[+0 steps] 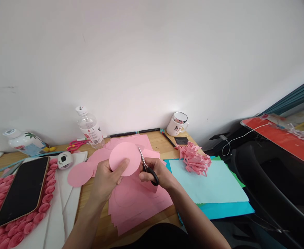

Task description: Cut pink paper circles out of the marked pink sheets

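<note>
Between thumb and fingers, my left hand (107,178) holds a pink paper circle (123,155). Black-handled scissors (152,174) are gripped in my right hand (159,171), their blades pointing up beside the circle's right edge. Whether the blades touch the paper I cannot tell. Beneath both hands lies a stack of pink paper sheets (131,214), with a faint pencilled circle on the top one. More cut pink circles (79,174) rest to the left of my left hand. A heap of crumpled pink paper scraps (195,159) sits right of my right hand.
Light blue paper sheets (211,183) overhang the table's right edge near a black chair (261,180). A white mug (177,124) and a plastic bottle (89,128) stand by the wall. At left, a phone (22,190) lies on pink paper rosettes (28,226).
</note>
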A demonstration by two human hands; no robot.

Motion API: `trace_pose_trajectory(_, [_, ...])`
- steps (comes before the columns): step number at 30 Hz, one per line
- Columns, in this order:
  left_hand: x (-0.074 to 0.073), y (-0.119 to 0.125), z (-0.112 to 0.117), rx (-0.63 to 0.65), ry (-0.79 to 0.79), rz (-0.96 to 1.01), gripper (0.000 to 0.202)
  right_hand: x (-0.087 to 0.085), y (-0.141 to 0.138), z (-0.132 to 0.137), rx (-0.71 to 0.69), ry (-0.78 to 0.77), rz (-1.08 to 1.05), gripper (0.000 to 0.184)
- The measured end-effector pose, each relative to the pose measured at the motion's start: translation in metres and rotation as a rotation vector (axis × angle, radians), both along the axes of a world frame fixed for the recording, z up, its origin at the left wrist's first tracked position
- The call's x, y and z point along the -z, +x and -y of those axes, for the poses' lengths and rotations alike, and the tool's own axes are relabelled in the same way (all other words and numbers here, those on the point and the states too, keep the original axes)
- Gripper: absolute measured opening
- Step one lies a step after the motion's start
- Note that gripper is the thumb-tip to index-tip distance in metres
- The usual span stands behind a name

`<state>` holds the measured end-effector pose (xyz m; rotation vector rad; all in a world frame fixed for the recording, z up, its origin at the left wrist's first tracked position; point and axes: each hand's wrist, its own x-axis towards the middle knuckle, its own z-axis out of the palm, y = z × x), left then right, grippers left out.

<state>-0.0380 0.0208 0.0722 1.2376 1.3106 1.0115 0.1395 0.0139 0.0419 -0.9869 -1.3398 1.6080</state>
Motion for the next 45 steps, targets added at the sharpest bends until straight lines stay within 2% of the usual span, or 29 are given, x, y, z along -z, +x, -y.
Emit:
trace_pose_trajectory(19, [-0.002, -0.002, 0.008, -0.009, 0.077, -0.134, 0.044, 0.002, 0.001, 0.008, 0.017, -0.031, 0.018, 0.039])
trace_pose_trajectory(23, [-0.003, -0.004, 0.016, 0.013, 0.079, -0.161, 0.044, 0.001, -0.002, 0.012, 0.116, -0.016, -0.012, 0.035])
trace_pose_trajectory(28, [0.002, 0.0, 0.026, 0.128, 0.009, -0.24, 0.042, 0.006, -0.009, 0.015, 0.23, -0.008, -0.073, 0.035])
trace_pose_trajectory(30, [0.004, -0.005, 0.026, 0.105, 0.056, -0.307, 0.039, 0.009, -0.011, 0.016, 0.263, -0.03, -0.07, 0.037])
trace_pose_trajectory(32, [0.004, -0.021, 0.021, -0.03, 0.181, -0.384, 0.033, 0.01, -0.012, 0.018, 0.305, -0.049, -0.072, 0.037])
trace_pose_trajectory(34, [0.0, -0.048, 0.012, -0.32, 0.298, -0.511, 0.033, 0.01, -0.011, 0.019, 0.342, -0.07, -0.076, 0.037])
trace_pose_trajectory(35, [-0.002, -0.065, 0.007, -0.473, 0.329, -0.634, 0.037, 0.009, -0.011, 0.02, 0.355, -0.085, -0.077, 0.039])
trace_pose_trajectory(36, [-0.004, -0.082, 0.002, -0.573, 0.327, -0.776, 0.041, 0.009, -0.01, 0.021, 0.363, -0.099, -0.076, 0.04])
trace_pose_trajectory(38, [-0.006, -0.115, -0.006, -0.601, 0.226, -1.039, 0.053, 0.01, -0.01, 0.022, 0.368, -0.117, -0.071, 0.04])
trace_pose_trajectory(39, [-0.005, -0.128, -0.009, -0.608, 0.14, -1.099, 0.062, 0.012, -0.01, 0.022, 0.372, -0.121, -0.071, 0.04])
trace_pose_trajectory(42, [0.002, -0.156, -0.015, -0.58, -0.113, -1.07, 0.073, 0.018, -0.01, 0.021, 0.378, -0.128, -0.083, 0.039])
trace_pose_trajectory(45, [0.011, -0.166, -0.018, -0.545, -0.142, -0.99, 0.069, 0.026, -0.01, 0.018, 0.378, -0.146, -0.119, 0.037])
